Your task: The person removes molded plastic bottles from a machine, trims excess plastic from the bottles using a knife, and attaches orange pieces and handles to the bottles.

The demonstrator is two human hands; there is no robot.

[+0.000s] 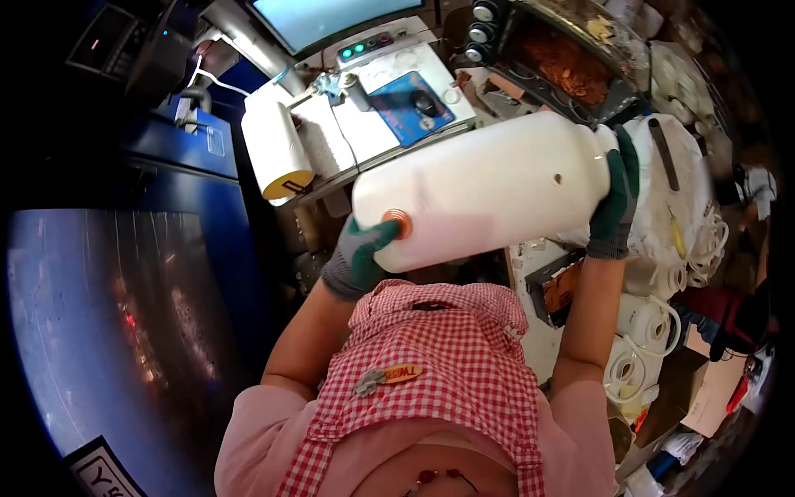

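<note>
A large white cylindrical tank lies sideways across my front, held up between my two gloved hands. My left hand, in a grey and green glove, grips its left end from below, the thumb touching a round orange-brown ring fitting on the tank wall. At the opposite end, my right hand is closed around the narrower stepped end; the fingertips are partly hidden behind it. A small dark hole shows on the tank's side near that end.
Beyond the tank stands a white workbench with a blue mouse pad, a mouse and a monitor. A box of copper-coloured pieces sits at the upper right. White tubing coils lie right; a large metal sheet is left.
</note>
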